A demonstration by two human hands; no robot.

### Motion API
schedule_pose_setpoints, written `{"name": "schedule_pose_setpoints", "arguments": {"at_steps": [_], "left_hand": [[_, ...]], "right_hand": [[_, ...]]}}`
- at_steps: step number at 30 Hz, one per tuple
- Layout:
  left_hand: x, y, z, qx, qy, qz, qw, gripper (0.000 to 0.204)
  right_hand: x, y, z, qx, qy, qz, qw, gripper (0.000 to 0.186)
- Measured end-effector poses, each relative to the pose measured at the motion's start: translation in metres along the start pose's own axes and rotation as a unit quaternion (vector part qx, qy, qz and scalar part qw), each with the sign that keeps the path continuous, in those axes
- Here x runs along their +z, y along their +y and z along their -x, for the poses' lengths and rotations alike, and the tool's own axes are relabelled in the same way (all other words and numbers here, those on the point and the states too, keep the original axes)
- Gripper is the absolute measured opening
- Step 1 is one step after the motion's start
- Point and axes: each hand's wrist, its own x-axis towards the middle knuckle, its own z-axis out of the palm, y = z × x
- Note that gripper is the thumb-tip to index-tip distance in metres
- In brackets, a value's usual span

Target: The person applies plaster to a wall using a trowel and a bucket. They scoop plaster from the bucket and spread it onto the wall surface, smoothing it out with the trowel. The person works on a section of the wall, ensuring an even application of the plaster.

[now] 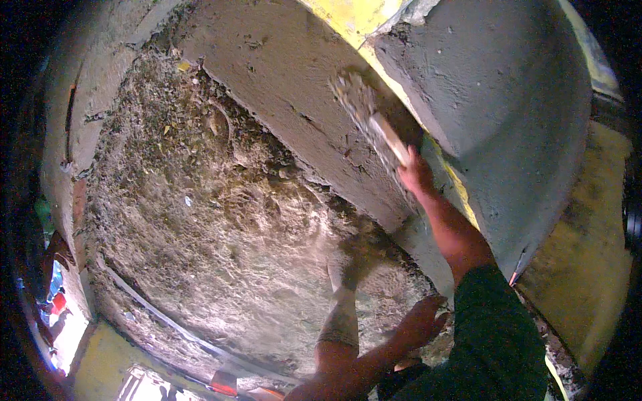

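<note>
My right hand (416, 172) is closed round the pale handle of a long plastering float (388, 136). The float is caked with wet grey mortar and lies against a strip of grey-brown plaster (287, 87), close to a yellow edge. Motion blurs its far end. Lower down, my left hand (421, 324) is held in front of my body beside my green right sleeve. Its fingers are loosely bent and apart, with nothing visible in them.
A smoother grey plastered surface (508, 100) curves away on the right, past the yellow edge (461, 190). Rough, rubble-strewn ground (200, 200) fills the left and middle. My dusty lower leg (338, 317) stands on it. A bright opening (70, 327) shows at the lower left.
</note>
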Motion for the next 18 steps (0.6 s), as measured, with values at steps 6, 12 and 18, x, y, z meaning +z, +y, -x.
{"name": "schedule_pose_setpoints", "arguments": {"at_steps": [6,12,18], "left_hand": [[-0.016,-0.002,0.012,0.053,0.069,0.021,0.996,0.047],[-0.036,0.014,0.010,0.029,0.053,0.057,0.997,0.040],[-0.003,0.004,0.010,-0.021,0.013,0.007,1.000,0.040]], "right_hand": [[-0.016,-0.124,-0.136,-0.099,0.018,0.004,0.995,0.066],[-0.020,-0.177,-0.233,-0.076,-0.033,0.051,0.995,0.060],[-0.009,-0.153,-0.155,-0.092,-0.063,-0.003,0.994,0.061]]}}
